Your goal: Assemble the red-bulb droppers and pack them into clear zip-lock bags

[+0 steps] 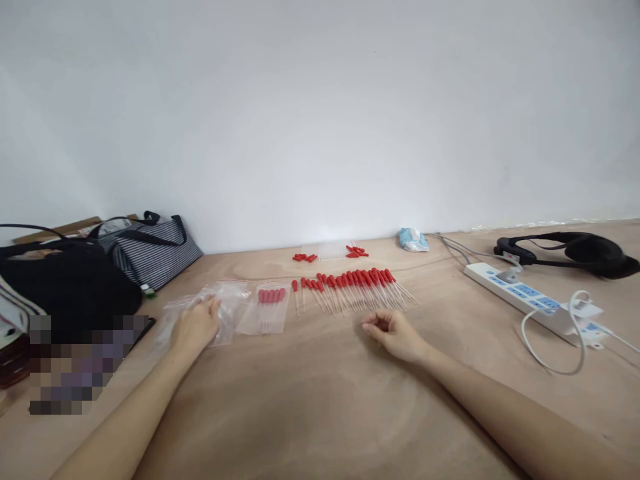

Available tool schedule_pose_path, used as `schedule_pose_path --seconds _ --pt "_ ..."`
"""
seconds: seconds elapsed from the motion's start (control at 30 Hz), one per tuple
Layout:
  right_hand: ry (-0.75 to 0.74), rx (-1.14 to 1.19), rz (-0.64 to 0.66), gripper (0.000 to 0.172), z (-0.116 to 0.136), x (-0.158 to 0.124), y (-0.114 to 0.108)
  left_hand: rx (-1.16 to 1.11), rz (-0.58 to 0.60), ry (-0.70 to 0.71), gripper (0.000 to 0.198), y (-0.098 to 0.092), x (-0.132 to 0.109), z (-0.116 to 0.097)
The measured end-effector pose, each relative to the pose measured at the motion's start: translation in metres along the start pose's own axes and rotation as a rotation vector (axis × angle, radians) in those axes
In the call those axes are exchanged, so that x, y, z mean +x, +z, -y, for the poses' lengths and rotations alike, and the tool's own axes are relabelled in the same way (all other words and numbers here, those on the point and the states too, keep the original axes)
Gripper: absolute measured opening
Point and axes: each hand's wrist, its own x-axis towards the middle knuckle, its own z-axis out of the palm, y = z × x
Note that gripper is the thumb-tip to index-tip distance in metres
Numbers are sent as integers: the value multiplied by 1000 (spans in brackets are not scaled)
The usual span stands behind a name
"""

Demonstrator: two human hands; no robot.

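Observation:
My left hand (196,324) lies on a loose pile of clear plastic zip bags (227,310), its fingers closed on one of them. Just right of the pile, a clear bag (278,323) lies flat with several red-bulbed droppers (271,296) inside. A long row of loose droppers (367,279), thin clear stems toward me, spreads across the middle of the table. In front of that row, my right hand (395,333) rests on the tabletop with fingers curled toward the thumb; nothing shows in it.
Behind the row are small red bulbs (305,257) and more droppers (357,252) near the wall. A blue-and-white packet (413,240), a power strip (530,299) with cables and a black headset (575,252) stand right. Bags (155,250) and a pixelated flat object (93,367) lie left.

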Motion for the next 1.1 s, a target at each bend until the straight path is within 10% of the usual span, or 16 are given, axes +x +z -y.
schedule_pose_path --seconds 0.1,0.33,0.83,1.1 --pt "-130 -357 -221 11 -1 26 -17 -97 -70 137 38 -18 -8 -21" --pt "13 -724 -446 28 0 97 -24 -351 486 901 37 -15 -61 -113" --pt "-37 -382 -533 24 7 125 -34 -363 530 905 46 -16 -96 -114" --pt "-136 291 -611 39 6 48 -37 -459 494 944 42 2 -88 -111"
